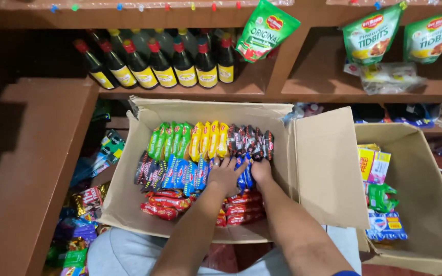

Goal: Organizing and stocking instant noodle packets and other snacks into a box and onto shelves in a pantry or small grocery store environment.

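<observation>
An open cardboard box (129, 189) rests on my lap, packed with rows of snack packets: green (167, 139), yellow (208, 139), dark (251, 140), blue (182, 174) and red (167, 204). My left hand (225, 174) lies spread on the blue and dark packets in the middle of the box, fingers apart. Beside it, my right hand (261, 169) is closed around a blue packet (245, 174) standing among the others.
A second open cardboard box (425, 204) with assorted packets sits at the right. Behind, wooden shelves (262, 92) hold dark sauce bottles (154, 64) and hanging green pouches (266, 30). More packets (85, 204) pile at the lower left beside a wooden panel.
</observation>
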